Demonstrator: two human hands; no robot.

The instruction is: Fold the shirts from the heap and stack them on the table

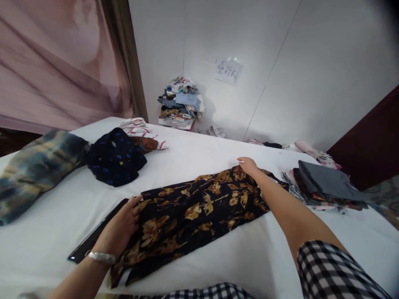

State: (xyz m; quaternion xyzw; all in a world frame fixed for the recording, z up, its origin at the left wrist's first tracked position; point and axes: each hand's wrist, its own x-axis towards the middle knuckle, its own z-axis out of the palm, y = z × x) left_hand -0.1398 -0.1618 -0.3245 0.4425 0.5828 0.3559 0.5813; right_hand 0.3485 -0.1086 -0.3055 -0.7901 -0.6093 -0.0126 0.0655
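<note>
A black garment with a golden leaf print (193,211) lies spread across the white bed sheet (218,265). My left hand (123,226), a silver bangle on its wrist, rests on the garment's left end, fingers lying on the fabric edge. My right hand (247,165) is stretched out flat onto the garment's far right corner. Under my left hand a flat black board (90,241) lies partly hidden by the garment.
A navy dotted garment (114,158), a blue-tan tie-dye cloth (34,170) and a red-striped white piece (140,128) lie at the left. Folded clothes topped by a grey piece (324,182) sit at the right. A clothes pile (181,101) rests against the wall under a paper sign (228,70).
</note>
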